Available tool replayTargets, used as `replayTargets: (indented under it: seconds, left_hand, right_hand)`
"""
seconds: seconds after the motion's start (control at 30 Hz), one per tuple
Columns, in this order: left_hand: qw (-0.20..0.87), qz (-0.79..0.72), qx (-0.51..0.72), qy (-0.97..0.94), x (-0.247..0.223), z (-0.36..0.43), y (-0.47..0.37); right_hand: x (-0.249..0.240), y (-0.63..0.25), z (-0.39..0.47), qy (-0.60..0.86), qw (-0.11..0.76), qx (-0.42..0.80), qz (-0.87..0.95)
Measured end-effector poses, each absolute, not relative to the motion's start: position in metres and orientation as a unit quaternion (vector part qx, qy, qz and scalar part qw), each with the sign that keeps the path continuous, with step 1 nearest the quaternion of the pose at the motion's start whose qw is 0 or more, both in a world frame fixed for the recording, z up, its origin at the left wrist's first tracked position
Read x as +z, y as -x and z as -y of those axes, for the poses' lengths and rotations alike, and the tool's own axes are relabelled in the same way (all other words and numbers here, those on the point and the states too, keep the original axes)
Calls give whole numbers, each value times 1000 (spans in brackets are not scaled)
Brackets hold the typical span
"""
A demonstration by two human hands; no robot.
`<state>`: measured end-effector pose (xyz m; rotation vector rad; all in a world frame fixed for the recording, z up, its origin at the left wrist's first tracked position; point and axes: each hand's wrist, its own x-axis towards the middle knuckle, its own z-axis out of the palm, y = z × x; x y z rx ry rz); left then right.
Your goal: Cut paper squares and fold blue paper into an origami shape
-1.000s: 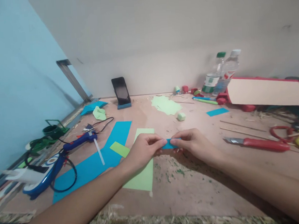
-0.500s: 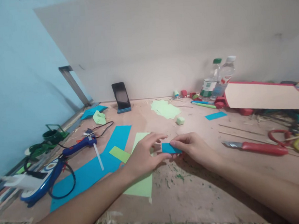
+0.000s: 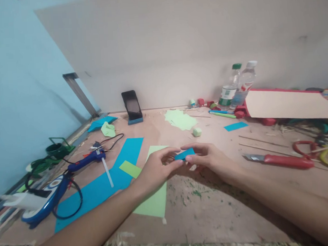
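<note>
Right now, both hands meet above the tabletop, near the middle of the view, with a small blue paper piece between them. The left hand has its thumb at the piece's near left edge, fingers curled round behind, the gap narrow; the right hand pinches the other end, its thumb against the near edge and its fingers bent behind. The piece is raised and slightly tilted, its right end higher. Partly covered by the left hand and forearm, a light green sheet lies flat, and beside it a larger blue sheet carries a short green strip. A blue glue gun rests farther left, a whitish glue stick projecting from it over the blue sheet. Beyond the hands sit a pale green paper cube and, to its right, a flat blue strip. Well to the right lies a red-handled knife, its blade pointing left, near red-and-yellow-handled scissors.
</note>
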<state>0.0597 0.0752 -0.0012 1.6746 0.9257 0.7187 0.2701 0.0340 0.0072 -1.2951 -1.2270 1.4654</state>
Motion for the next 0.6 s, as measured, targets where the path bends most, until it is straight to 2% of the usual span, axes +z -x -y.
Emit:
replayTargets:
  seconds: [0.13,0.4,0.6]
  left_hand:
    - [568,-378,301,-666,-3,-76,-59]
    - [467,-393,307,-730,4,-75,-56]
    - [583,-363,338,-643,-2,-81,-58]
  right_hand:
    - [6,-270,-34,513,410,580,483]
    - [7,-269,-35,509,413,586,477]
    - [9,-269,-35,516,408,582,478]
